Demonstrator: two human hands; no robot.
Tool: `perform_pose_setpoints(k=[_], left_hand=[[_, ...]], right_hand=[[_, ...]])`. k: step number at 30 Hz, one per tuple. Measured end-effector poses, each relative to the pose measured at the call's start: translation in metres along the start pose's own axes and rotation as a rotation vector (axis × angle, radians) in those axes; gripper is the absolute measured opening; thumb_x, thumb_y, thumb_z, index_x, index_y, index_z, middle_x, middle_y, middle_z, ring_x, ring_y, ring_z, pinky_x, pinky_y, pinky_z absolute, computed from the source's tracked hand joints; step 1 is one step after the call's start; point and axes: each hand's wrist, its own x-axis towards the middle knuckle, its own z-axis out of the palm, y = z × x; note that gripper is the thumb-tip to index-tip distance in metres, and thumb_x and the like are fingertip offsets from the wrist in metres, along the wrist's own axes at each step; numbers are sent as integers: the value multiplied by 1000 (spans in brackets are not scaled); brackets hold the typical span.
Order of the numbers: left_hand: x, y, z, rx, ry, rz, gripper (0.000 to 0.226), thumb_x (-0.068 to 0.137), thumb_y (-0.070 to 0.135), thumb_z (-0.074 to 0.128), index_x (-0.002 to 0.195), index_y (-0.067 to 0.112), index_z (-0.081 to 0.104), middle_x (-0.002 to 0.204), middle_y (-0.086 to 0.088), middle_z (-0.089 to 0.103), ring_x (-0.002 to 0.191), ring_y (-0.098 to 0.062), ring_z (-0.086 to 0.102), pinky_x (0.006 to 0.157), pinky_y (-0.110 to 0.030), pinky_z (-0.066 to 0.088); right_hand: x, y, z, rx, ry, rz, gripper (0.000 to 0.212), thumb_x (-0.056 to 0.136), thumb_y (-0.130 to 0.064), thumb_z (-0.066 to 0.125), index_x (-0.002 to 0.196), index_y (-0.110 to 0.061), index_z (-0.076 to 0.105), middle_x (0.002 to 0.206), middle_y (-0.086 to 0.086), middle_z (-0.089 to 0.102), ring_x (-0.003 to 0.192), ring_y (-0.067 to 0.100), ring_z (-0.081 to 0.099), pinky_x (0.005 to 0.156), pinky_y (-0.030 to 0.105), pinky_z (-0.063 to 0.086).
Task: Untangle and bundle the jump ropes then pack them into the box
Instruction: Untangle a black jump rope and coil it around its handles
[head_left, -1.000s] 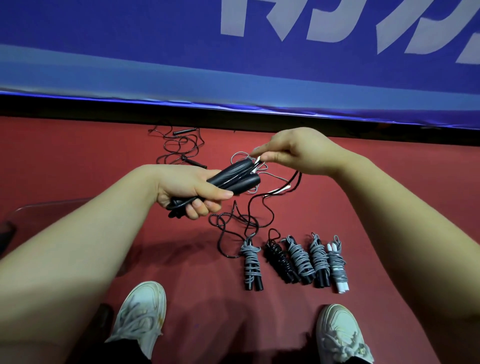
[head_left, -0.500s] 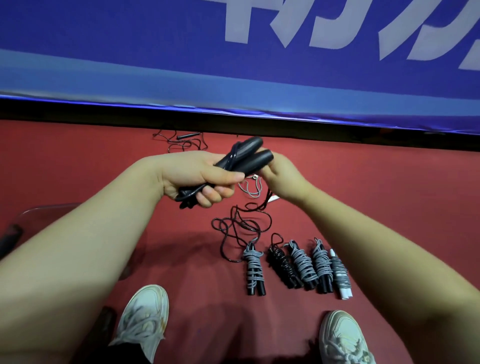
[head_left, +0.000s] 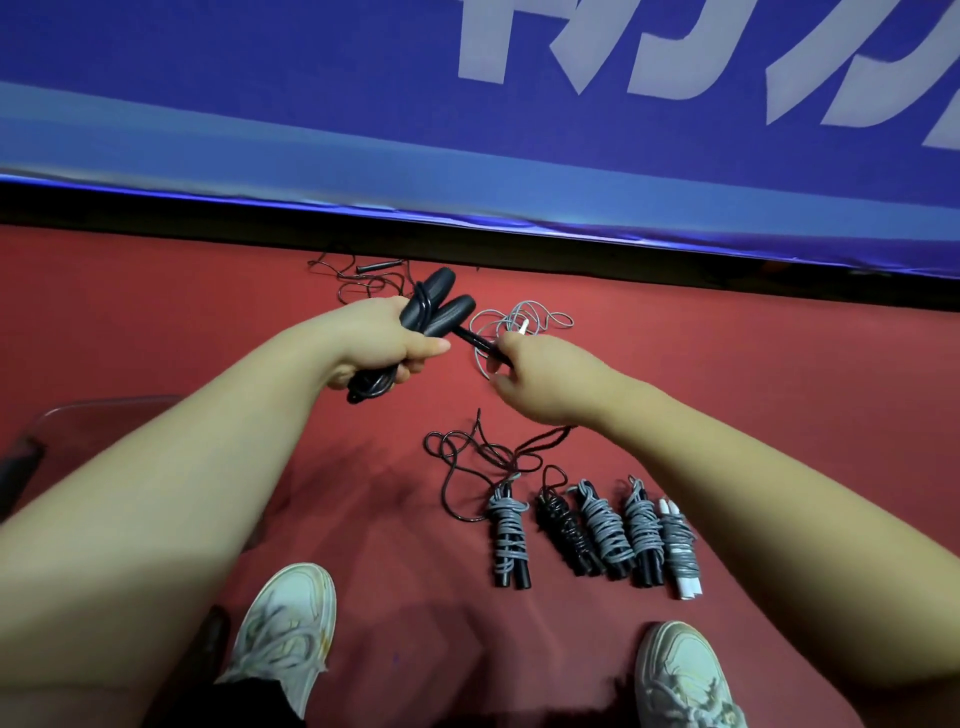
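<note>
I clamp both black handles side by side in my left hand as the bundle's core. My right hand grips the black cord taut at 3 o'clock, ready for wrapping. Its slack trails on the floor toward the finished bundles lined up at 5 o'clock.

Even, fairly bright light, probably from overhead, lays soft shadows on the red floor between the shoes. A faint sheen shows on the black handles. Wide-angle distortion bows the far banner; the near forearms look stretched and soft.
</note>
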Motion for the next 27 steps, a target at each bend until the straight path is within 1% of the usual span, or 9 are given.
perform_pose_setpoints(k=[3,6,9,11,15,19,23,25,27], left_hand=[[1,-3,6,138,32,18,19,90,18,65,88,16,46,68,-4,52,51,-14,45,50,-23,40],[3,-6,9,207,3,15,21,89,17,65,100,11,48,68,-5,53,53,-15,46,53,-25,40],[2,-7,9,342,-90,5,21,88,18,66,98,13,48,66,-3,55,49,-14,48,52,-25,42],[-1,-6,7,368,-189,0,19,88,19,66,93,16,47,65,-2,54,46,-11,46,48,-22,41],[-10,1,3,500,-341,11,21,87,21,68,90,17,47,67,-2,55,45,-9,48,46,-22,42],[-18,1,2,402,-527,-2,20,88,15,65,92,15,45,68,-5,49,45,-10,41,46,-22,39],[-24,0,-3,241,-673,-48,21,91,7,61,93,15,42,61,-1,41,46,-9,33,43,-18,31],[-27,2,-4,156,-748,-38,24,86,10,63,88,14,39,57,2,39,45,-7,32,41,-16,30],[-30,4,-5,59,-776,6,27,81,15,62,84,14,35,54,5,37,42,-5,31,40,-15,28]], right_hand=[[-6,-13,-9,-253,64,51,25,92,-11,40,115,-8,51,109,12,58,95,31,57,67,31,39],[-13,-24,-18,-471,147,-55,29,92,-3,39,118,-9,51,111,10,53,93,32,58,61,33,35],[-15,-27,-33,-626,221,-259,26,95,-9,40,118,-13,52,108,6,50,89,30,57,48,30,26],[-13,-22,-43,-658,281,-342,23,97,-20,43,117,-16,54,107,4,51,89,29,56,47,28,22],[1,-6,-50,-465,299,-467,34,92,-39,46,107,-14,64,103,6,55,81,31,59,55,32,33],[7,2,-52,-339,296,-672,43,81,-45,46,80,-11,73,74,7,58,54,28,58,45,23,33],[12,10,-46,-152,356,-643,42,85,-44,46,94,-14,74,78,6,57,64,24,58,53,24,39],[15,12,-38,-3,347,-545,42,89,-46,47,102,-15,72,82,0,50,71,18,52,62,24,37],[18,13,-30,185,320,-439,37,92,-38,45,105,-13,70,85,-4,50,80,12,50,70,25,38]])
